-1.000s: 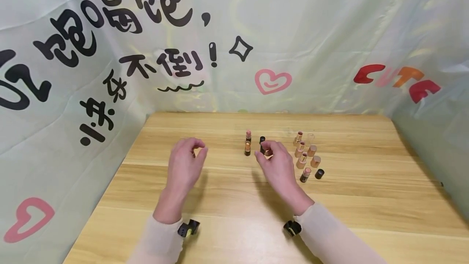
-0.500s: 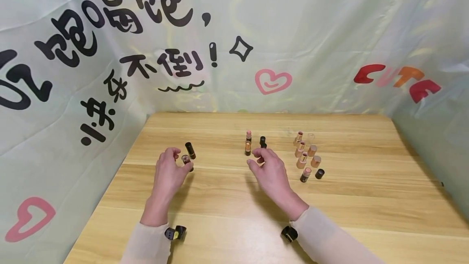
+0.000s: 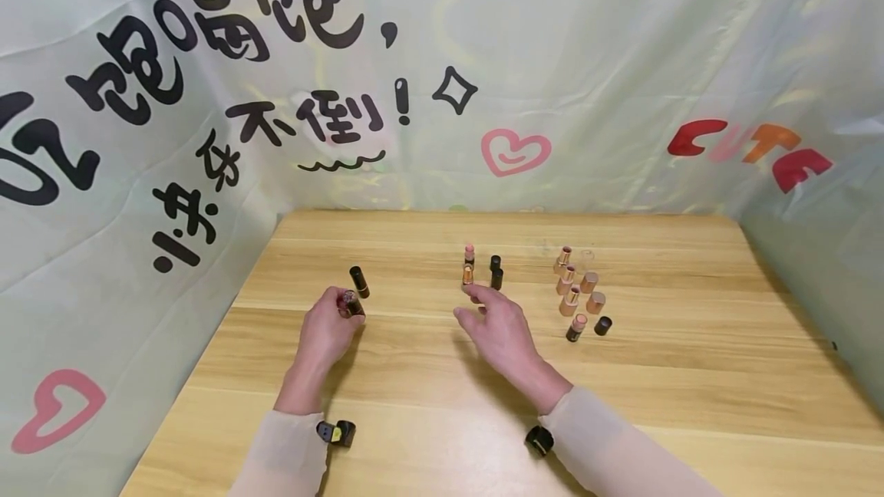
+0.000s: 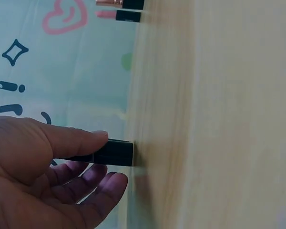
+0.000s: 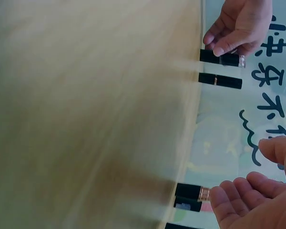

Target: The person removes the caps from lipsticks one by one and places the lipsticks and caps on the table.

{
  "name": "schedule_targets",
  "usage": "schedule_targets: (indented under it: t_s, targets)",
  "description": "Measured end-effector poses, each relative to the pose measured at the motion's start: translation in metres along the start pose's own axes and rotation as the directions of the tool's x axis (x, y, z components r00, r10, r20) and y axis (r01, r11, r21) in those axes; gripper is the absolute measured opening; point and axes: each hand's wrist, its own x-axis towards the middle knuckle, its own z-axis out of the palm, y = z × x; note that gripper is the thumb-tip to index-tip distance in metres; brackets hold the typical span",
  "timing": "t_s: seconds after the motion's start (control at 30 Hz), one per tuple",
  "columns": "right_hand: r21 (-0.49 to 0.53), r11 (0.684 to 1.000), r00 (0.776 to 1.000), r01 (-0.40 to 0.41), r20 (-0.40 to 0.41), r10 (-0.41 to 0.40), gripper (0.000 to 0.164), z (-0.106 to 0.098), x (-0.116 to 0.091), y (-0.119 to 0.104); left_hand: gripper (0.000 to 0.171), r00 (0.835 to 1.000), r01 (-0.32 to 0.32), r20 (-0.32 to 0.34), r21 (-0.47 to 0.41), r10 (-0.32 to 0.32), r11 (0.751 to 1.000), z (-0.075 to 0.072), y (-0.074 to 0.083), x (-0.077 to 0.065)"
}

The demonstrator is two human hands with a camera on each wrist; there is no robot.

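My left hand (image 3: 326,334) pinches a black lipstick (image 4: 115,152) standing upright on the table, its thumb along one side. A patterned, shiny top shows on this lipstick (image 5: 220,57) in the right wrist view. Just behind it stands a closed black lipstick (image 3: 359,282) with a thin gold band. My right hand (image 3: 504,332), fingers loosely bent and holding nothing, hovers close in front of an uncapped black lipstick with a gold tube (image 3: 467,274). Behind that one stands an uncapped pink lipstick (image 3: 470,254). Two black caps (image 3: 496,279) stand just to their right.
Three uncapped rose-gold lipsticks (image 3: 569,304) stand in a row at the right, beside two rose-gold caps (image 3: 595,303) and a clear cap (image 3: 587,257). In front are a black-based pink lipstick (image 3: 575,330) and a black cap (image 3: 603,325). Printed cloth walls (image 3: 587,83) enclose the wooden table (image 3: 442,405).
My left hand has moved left and now pinches the patterned-top lipstick. My right hand has drifted left and nearer, from the black caps to the front of the gold-tubed lipstick.
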Motion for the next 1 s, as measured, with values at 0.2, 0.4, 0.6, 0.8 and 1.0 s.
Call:
schedule_targets:
  t_s: [0.2, 0.4, 0.6, 0.8, 1.0]
  targets:
    - [-0.001, 1.0, 0.999, 0.019, 0.034, -0.019, 0.043, 0.013, 0.003, -0.006, 0.032, 1.0, 0.005, 0.012, 0.019, -0.005, 1.0, 0.002, -0.005, 0.004]
    - [-0.031, 0.999, 0.998, 0.04, 0.059, -0.038, 0.041, 0.024, 0.006, -0.012, 0.029, 1.0, 0.006, 0.003, -0.011, -0.006, 1.0, 0.003, -0.001, 0.003]
    - [-0.03, 0.999, 0.996, 0.044, 0.081, -0.041, 0.042, 0.029, 0.008, -0.017, 0.027, 0.999, -0.04, 0.004, -0.047, 0.041, 0.998, 0.01, 0.013, -0.003]
    - [-0.017, 0.998, 0.994, 0.061, 0.09, -0.059, 0.041, 0.029, 0.01, -0.019, 0.027, 0.997, -0.07, 0.039, -0.083, 0.074, 0.994, 0.021, 0.035, -0.009]
    - [0.036, 0.997, 0.994, 0.069, 0.088, -0.072, 0.044, 0.028, 0.012, -0.021, 0.031, 0.989, -0.118, 0.074, -0.112, 0.127, 0.987, 0.03, 0.054, -0.013]
